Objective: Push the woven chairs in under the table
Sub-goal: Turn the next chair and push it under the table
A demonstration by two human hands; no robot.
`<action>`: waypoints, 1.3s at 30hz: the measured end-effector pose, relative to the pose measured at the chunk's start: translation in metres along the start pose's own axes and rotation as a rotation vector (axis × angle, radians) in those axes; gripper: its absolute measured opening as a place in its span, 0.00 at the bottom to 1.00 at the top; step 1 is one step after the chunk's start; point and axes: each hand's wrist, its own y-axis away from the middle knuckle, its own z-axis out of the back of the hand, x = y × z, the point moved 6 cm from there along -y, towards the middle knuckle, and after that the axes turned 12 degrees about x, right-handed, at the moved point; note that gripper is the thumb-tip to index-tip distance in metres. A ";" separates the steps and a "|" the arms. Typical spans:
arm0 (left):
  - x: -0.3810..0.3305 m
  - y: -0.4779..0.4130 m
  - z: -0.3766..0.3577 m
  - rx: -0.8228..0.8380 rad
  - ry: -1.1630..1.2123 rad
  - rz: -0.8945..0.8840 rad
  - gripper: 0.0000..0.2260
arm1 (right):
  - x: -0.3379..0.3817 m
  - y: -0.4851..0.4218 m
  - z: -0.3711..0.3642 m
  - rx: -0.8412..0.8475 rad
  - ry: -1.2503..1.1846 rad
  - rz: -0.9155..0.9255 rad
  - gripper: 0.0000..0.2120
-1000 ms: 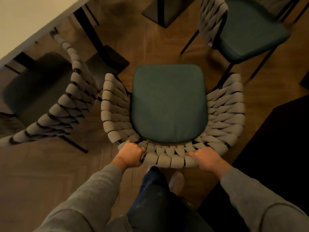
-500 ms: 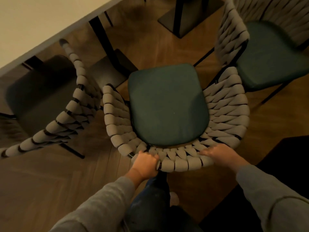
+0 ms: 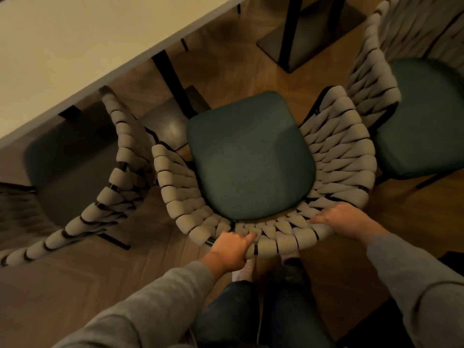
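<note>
**Squarely behind the middle chair, both hands on its back**

Up and to the left of the middle chair [image 3: 251,156] – a tub-backed seat woven from thick beige rope on a black frame, with a dark green cushion – runs the pale, flat-topped table [image 3: 75,41], its edge slanting across the corner of the view. Just left of the middle chair stands a second beige woven chair [image 3: 120,156] with a dark seat, and that seat lies partly beneath the table's edge. Between the two chairs' fronts a black square table leg [image 3: 173,81] drops to a flat dark base plate [image 3: 170,124], which sits right at the front left corner of the green cushion. The middle chair itself stands clear of the table top, on the brown herringbone wood floor [image 3: 62,285].

At the near rim of its back, the left hand [image 3: 231,252] grips the rope weave, fingers curled over the top and thumb laid along it. A grey sleeve [image 3: 155,305] covers that arm. Below the rim are dark jeans [image 3: 226,312] and a white shoe [image 3: 242,270].

Further right on the same rim, the right hand [image 3: 344,219] holds the weave, its fingers folded over the inner side.

Right of the middle chair, nearly touching its back, stands a third woven chair with a green cushion [image 3: 421,116]. Beyond the middle chair's front, a black pedestal base [image 3: 308,28] rests on the floor.
</note>
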 end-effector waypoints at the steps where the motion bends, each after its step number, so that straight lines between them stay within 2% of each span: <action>1: 0.000 -0.005 0.005 -0.002 0.013 0.014 0.28 | -0.010 -0.004 0.004 0.007 0.013 0.009 0.26; 8: -0.001 -0.045 0.051 -0.041 0.086 0.114 0.17 | -0.082 -0.033 0.044 0.002 0.095 0.093 0.26; 14: 0.002 -0.075 0.094 -0.056 0.212 0.210 0.22 | -0.139 -0.059 0.086 0.005 0.209 0.138 0.28; 20: 0.005 -0.094 0.126 -0.048 0.222 0.296 0.23 | -0.172 -0.083 0.121 -0.020 0.280 0.170 0.27; 24: 0.009 -0.101 0.137 -0.036 0.270 0.327 0.23 | -0.184 -0.091 0.136 -0.043 0.301 0.207 0.27; 32: 0.028 -0.106 0.179 -0.071 0.198 0.348 0.18 | -0.207 -0.096 0.168 -0.080 0.239 0.237 0.26; 39: 0.078 -0.109 0.183 -0.036 0.228 0.414 0.20 | -0.189 -0.114 0.215 -0.129 0.255 0.234 0.22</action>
